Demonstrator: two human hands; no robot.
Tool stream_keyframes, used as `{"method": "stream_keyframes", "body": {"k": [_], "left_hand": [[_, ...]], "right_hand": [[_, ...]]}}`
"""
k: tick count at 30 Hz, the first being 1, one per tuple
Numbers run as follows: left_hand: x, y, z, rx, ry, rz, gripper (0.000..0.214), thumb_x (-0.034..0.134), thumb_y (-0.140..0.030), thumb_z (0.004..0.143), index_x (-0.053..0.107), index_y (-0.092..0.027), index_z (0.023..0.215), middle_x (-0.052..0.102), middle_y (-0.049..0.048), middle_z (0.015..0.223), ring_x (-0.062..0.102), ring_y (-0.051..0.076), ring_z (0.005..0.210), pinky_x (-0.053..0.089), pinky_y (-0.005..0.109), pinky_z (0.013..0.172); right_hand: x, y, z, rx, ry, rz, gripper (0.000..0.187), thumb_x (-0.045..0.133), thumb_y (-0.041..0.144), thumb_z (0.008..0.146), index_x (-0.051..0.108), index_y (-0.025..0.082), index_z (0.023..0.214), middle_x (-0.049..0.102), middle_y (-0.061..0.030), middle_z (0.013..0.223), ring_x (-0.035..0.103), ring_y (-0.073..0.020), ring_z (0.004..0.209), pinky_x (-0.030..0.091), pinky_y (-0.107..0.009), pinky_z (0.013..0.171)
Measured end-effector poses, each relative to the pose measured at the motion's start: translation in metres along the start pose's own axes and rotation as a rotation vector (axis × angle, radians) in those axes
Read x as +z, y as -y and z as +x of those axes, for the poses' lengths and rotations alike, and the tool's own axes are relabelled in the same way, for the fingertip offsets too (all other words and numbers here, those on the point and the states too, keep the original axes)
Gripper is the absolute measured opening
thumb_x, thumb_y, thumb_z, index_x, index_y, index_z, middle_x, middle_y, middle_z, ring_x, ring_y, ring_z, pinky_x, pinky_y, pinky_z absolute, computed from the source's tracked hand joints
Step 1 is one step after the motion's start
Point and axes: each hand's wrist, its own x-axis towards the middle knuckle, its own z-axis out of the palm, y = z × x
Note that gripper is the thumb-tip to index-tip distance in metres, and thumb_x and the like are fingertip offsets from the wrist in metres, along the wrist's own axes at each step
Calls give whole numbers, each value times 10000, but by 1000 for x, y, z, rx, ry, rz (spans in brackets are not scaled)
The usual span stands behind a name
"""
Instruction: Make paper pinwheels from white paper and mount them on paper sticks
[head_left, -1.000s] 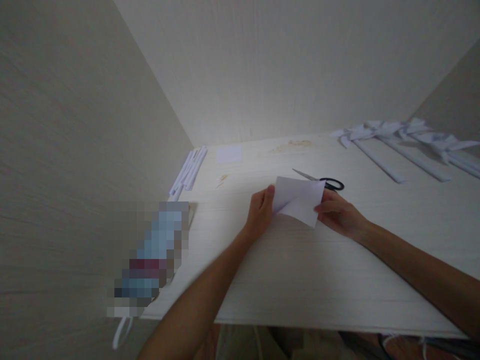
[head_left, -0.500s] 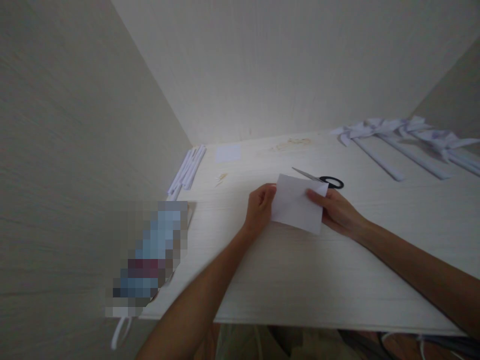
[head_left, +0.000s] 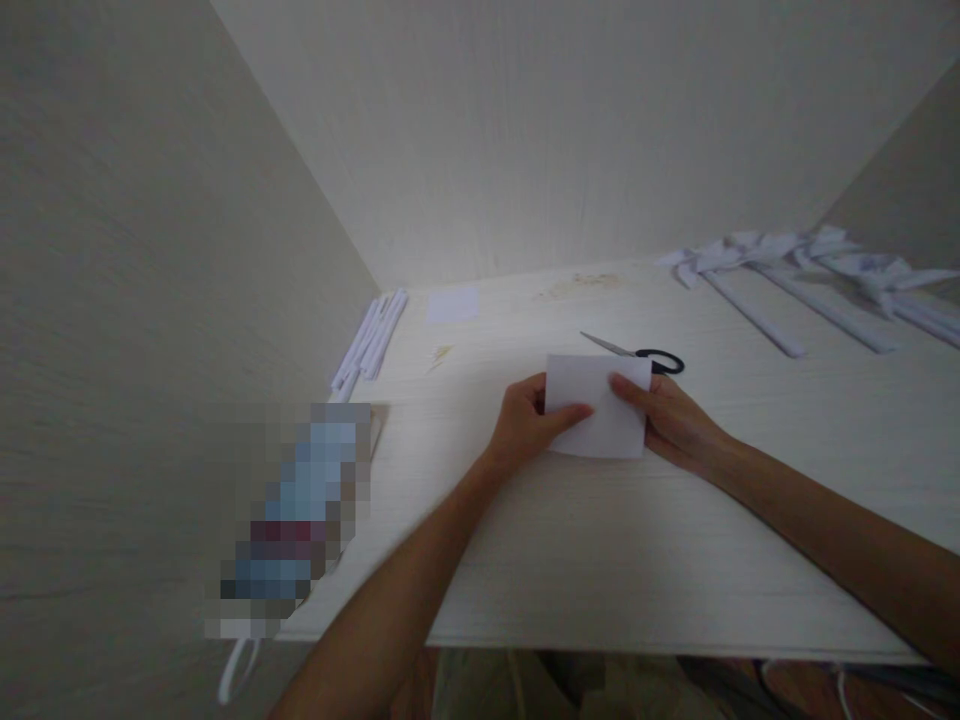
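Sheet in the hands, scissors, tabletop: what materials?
Sheet: likely paper, matte white; looks thin, lower edge slightly bowed.
Scissors blade: probably steel, from its grey, slim taper.
Scissors handle: black, likely plastic; finish unclear.
Tabletop: whitish, streaked grain; painted wood or laminate, can't tell which.

From here I can see the pale desk (head_left: 585, 560) bearing black-handled scissors (head_left: 637, 355), a small white sheet (head_left: 452, 305), yellowish scraps (head_left: 442, 354), a bundle of white paper rolls (head_left: 382, 340) at the left, and more rolls with folded, pointed tops (head_left: 823, 307) at the right.
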Motion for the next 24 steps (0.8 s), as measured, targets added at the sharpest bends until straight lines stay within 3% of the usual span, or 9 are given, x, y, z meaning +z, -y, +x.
{"method": "stream_keyframes", "body": {"k": [10, 24], "left_hand": [[-2, 1, 1, -84, 28, -154, 364, 715, -204, 487, 603, -132, 826, 664, 43, 765, 607, 159, 659, 495, 293, 624], [1, -2, 1, -81, -80, -4, 380, 725, -259, 471, 595, -127, 802, 649, 46, 764, 586, 157, 663, 482, 275, 596]], "right_hand": [[1, 0, 0, -11, -17, 22, 148, 654, 286, 638, 635, 178, 737, 668, -19, 689, 598, -142, 599, 477, -281, 621], [-3, -7, 2, -82, 25, -68, 176, 646, 324, 650, 646, 184, 756, 660, -19, 695, 584, -136, 618, 463, -272, 608]]}}
